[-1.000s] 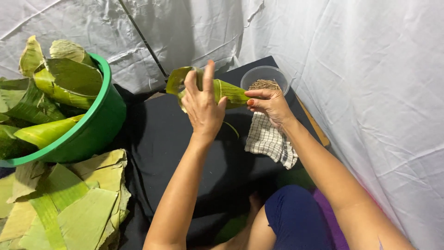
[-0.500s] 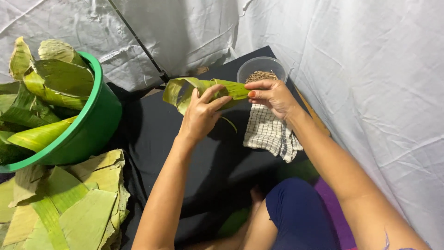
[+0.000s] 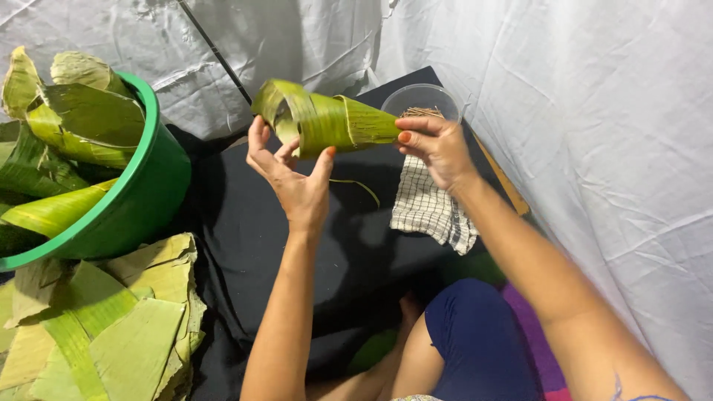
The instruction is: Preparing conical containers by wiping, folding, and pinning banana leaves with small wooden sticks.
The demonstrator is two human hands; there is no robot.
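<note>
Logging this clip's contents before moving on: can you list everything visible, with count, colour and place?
rolled leaf cone: one, green, held up at centre
basin: one, green, far left, filled with leaves
cut leaf pieces: a stack, pale green, lower left
checked cloth: one, white and dark, right of centre
clear bowl: one, behind the cone; contents unclear
black sheet: one, underneath
left hand: under the cone's wide end
right hand: pinching the narrow end
</note>
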